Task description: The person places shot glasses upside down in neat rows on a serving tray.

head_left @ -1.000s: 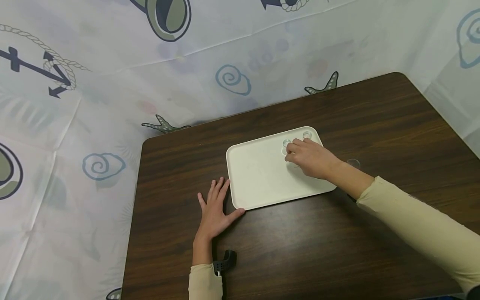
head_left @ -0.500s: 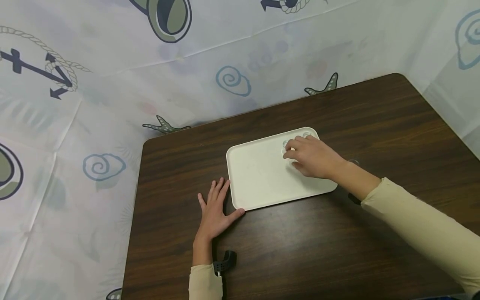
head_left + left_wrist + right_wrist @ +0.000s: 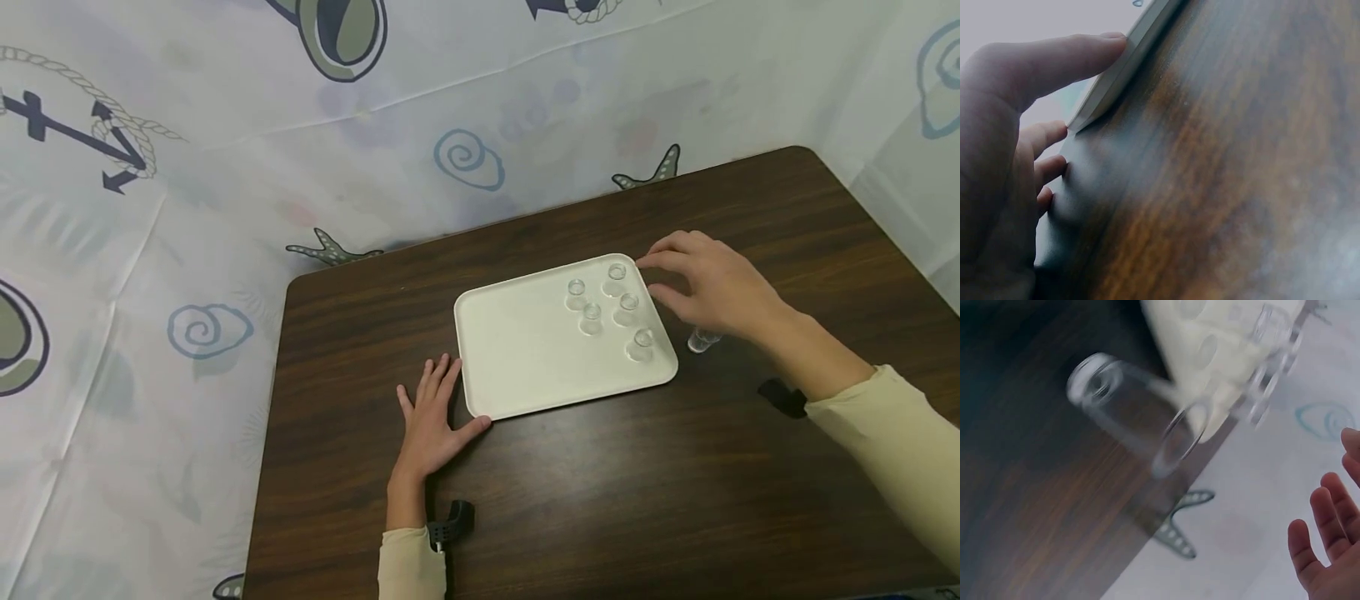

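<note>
My left hand (image 3: 429, 429) lies with fingers spread at the tray's near left corner, its thumb touching the rim. In the left wrist view the thumb (image 3: 1079, 56) overlaps the tray's edge. Several small clear shot glasses (image 3: 591, 320) stand upright at the right end of the white tray (image 3: 517, 350). My right hand (image 3: 716, 279) hovers past the tray's right side, holding nothing, its fingers loosely bent and apart. Under its wrist another clear shot glass (image 3: 702, 341) stands on the table, partly hidden by the hand. The right wrist view shows this thick-bottomed shot glass (image 3: 1099, 381) close up.
A dark wood-grain table (image 3: 570, 500) carries the tray. Behind it hangs a pale cloth (image 3: 540, 117) printed with shells, starfish and anchors. Black wrist straps (image 3: 452, 523) sit by both sleeves.
My right hand has let go of a shot glass on the tray, lifted off and moved right, uncovering the glasses there. My left hand stays in place.
</note>
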